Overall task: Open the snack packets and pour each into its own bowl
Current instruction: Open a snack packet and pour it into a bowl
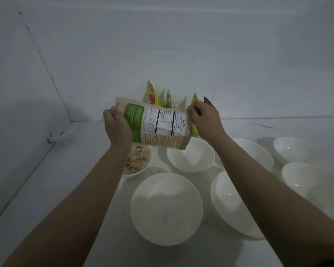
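Both hands (118, 126) (204, 118) pinch jackfruit packet (158, 126) ends.

Jackfruit chips packet (154, 125): beige, green panel, white nutrition label, held sideways in the air above the bowls, one end in each hand. More packets (163, 98), yellow/green/red, upright against back wall behind it. Snack-filled bowl (137, 160), white, small, at left, partly hidden by forearm. Empty white bowls: centre-back (191, 157), front-centre (166, 209), front-right (228, 201), back-right (256, 153), far-right pair (295, 149) (308, 180).
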Action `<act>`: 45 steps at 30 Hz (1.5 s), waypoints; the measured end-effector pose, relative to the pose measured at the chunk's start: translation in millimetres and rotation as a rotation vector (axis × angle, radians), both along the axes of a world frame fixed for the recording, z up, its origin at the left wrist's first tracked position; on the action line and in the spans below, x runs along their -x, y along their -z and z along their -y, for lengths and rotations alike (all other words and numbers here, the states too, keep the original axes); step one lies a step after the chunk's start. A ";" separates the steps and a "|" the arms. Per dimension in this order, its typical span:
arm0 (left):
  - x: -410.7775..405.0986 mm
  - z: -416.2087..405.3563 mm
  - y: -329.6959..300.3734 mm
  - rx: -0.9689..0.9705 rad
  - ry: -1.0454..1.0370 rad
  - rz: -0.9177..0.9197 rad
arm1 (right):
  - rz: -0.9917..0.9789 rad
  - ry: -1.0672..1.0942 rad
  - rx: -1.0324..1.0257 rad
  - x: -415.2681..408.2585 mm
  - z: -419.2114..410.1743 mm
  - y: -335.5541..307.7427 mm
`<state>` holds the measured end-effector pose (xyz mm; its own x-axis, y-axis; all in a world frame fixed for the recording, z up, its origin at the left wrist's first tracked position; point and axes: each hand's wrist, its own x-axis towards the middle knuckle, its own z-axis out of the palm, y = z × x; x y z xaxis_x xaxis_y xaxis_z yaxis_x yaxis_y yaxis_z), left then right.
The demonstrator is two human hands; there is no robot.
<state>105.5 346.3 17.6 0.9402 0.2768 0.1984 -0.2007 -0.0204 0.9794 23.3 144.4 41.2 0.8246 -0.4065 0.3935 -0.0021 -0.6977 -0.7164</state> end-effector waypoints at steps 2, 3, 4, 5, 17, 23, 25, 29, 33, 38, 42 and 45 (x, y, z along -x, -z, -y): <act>2.0 6.2 -2.3 -0.056 0.019 0.058 | -0.049 0.024 0.031 4.4 8.3 6.9; 0.5 7.8 -0.7 -0.079 0.025 0.083 | -0.054 0.037 0.033 6.3 11.1 10.4; 0.4 8.4 -0.4 -0.098 0.030 0.099 | -0.055 0.046 0.039 8.3 12.1 13.6; -1.8 8.4 1.1 -0.117 0.033 0.111 | -0.063 0.045 0.054 10.3 11.4 16.1; -2.7 -4.9 1.8 -0.186 0.063 0.091 | -0.001 0.090 0.041 7.6 -1.4 31.3; 0.2 -3.5 -1.8 -0.193 0.122 0.113 | 0.004 0.113 0.039 7.5 0.9 31.5; 1.2 -4.5 -4.1 -0.211 0.121 0.129 | -0.020 0.097 0.068 6.5 -0.5 31.5; -1.4 -6.2 -6.3 -0.201 0.136 0.149 | 0.006 0.125 0.031 5.8 -1.6 31.4; -3.7 -7.8 -6.3 -0.191 0.154 0.153 | 0.009 0.138 0.011 6.2 -2.0 31.9; -2.6 -7.2 -8.3 -0.190 0.165 0.175 | 0.063 0.152 -0.002 9.1 -0.6 26.8; -0.5 -5.3 -8.0 -0.198 0.197 0.188 | 0.092 0.160 -0.025 13.3 2.6 27.6; 0.0 -5.6 -7.9 -0.234 0.185 0.201 | 0.046 0.129 -0.003 14.5 2.7 33.2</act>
<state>105.5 352.0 25.5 0.9057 0.0308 0.4227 -0.4105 -0.1844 0.8930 8.8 141.7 8.0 0.7463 -0.5093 0.4286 -0.0585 -0.6916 -0.7199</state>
